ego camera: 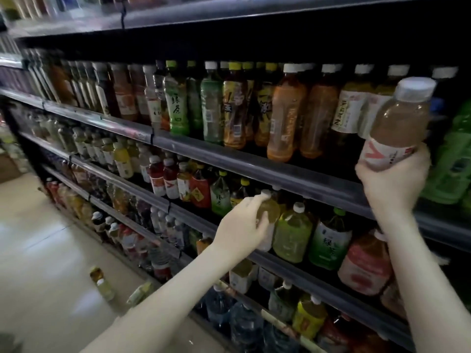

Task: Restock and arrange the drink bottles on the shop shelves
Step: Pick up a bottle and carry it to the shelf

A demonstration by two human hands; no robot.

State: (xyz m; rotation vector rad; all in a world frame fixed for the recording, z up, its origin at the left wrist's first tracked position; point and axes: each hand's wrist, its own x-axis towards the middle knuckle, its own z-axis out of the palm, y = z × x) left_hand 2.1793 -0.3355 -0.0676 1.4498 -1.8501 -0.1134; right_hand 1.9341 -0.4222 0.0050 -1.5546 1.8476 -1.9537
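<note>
A person's right hand [393, 186] gripped a pale bottle [398, 123] at its label (probably heavy, slick plastic) while the left hand [240, 226] clasped a yellow bottle [270, 212] on the shelf [293, 271].

We see a clear plastic bottle of pale pinkish-brown drink [397, 123] with a white cap and a white label marked in red. Lower down, a round plastic bottle of olive-yellow tea [271, 208] has a white cap. We note two amber-orange plastic bottles [283, 118] with white caps, a green-labelled tea bottle [175, 108] with dark characters and a yellow-green cap, dark grey metal shelf rails [254, 163] and a pale cream floor [38, 250].
</note>
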